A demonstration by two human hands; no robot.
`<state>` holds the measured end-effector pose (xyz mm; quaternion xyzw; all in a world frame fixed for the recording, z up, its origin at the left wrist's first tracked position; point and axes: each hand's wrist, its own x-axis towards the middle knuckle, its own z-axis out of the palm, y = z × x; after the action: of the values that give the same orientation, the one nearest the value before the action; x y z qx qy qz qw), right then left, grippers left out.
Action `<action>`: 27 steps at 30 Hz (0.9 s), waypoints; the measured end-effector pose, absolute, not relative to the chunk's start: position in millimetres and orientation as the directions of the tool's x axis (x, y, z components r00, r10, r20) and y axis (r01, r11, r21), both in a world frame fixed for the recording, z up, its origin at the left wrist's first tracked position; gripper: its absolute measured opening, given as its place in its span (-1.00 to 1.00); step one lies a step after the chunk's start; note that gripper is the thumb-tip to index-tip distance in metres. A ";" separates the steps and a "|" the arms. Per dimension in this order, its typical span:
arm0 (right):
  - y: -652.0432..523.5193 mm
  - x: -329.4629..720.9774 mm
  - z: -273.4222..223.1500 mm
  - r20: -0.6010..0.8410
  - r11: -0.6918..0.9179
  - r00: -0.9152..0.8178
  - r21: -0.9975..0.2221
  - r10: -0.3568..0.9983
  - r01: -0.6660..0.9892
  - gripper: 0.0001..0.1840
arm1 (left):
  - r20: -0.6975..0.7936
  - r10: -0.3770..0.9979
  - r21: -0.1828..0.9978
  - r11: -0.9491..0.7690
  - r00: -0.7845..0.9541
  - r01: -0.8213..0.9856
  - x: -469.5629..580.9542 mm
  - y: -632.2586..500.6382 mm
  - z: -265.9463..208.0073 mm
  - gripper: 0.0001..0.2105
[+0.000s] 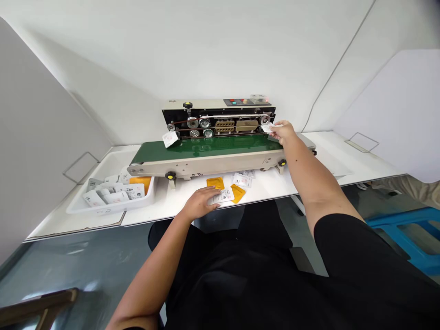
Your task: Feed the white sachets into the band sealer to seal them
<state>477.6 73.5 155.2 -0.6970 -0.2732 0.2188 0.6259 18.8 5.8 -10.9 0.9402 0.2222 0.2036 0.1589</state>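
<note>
My right hand (pixel 283 131) pinches a small white sachet (pixel 267 128) at the right end of a band sealing machine (pixel 220 112), against its rollers. Over the left end of the green conveyor belt (pixel 154 152), another white sachet (pixel 170 139) sticks out tilted from the machine. My left hand (pixel 201 202) rests low on the table's front edge, fingers stretched out over a white printed sachet (pixel 225 195). Around it lie a yellow sachet (pixel 215 182), a second yellow sachet (pixel 238 193) and more white sachets (pixel 242 179).
A white tray (pixel 112 207) on the left holds several white sachets and something yellow. White partitions (pixel 402 110) stand on both sides. A blue plastic stool (pixel 405 233) is at the right, and a brown wooden piece (pixel 41 305) shows at the lower left.
</note>
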 end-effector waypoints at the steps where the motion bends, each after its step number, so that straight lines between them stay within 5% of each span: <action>1: 72.4 473.7 155.0 0.103 -0.073 0.777 -0.979 0.621 0.188 -0.67 | 0.316 0.481 0.392 -0.851 0.818 0.349 18.2 5.3 -10.7 -0.51; 6: 18.8 412.5 116.9 0.667 0.082 0.667 -0.725 0.334 0.684 -0.79 | 0.365 0.397 0.384 -0.888 0.842 0.252 16.3 1.0 -9.0 -0.45; 10: -57.4 329.7 48.1 0.773 0.304 0.373 -0.570 0.514 0.763 -0.75 | 0.452 0.409 0.442 -0.874 0.792 0.199 15.9 -1.7 -9.3 -0.72; 16: -105.9 250.4 -10.6 0.658 0.324 0.273 -0.636 0.701 0.700 -0.72 | 0.490 0.801 0.750 -0.588 0.343 0.302 12.4 -0.2 -15.3 -0.63; 20: -91.5 225.4 -8.8 0.464 0.295 0.164 -0.759 0.871 0.581 -0.64 | 0.353 0.857 0.871 -0.447 0.375 0.202 10.6 -1.6 -14.5 -0.67; 24: -70.2 221.5 1.3 0.248 0.191 0.108 -0.907 0.963 0.376 -0.70 | 0.352 0.737 0.727 -0.604 0.577 0.328 12.9 -4.4 -9.0 -0.72; 27: -51.1 261.0 23.6 0.295 0.240 0.239 -0.942 0.925 0.237 -0.65 | 0.395 0.610 0.515 -0.766 0.686 0.385 17.9 -4.3 -7.5 -0.57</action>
<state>261.0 -51.1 23.6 -0.5388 -0.5389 0.2998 0.5739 17.9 -4.3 -7.5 0.8963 0.2777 0.2823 0.1997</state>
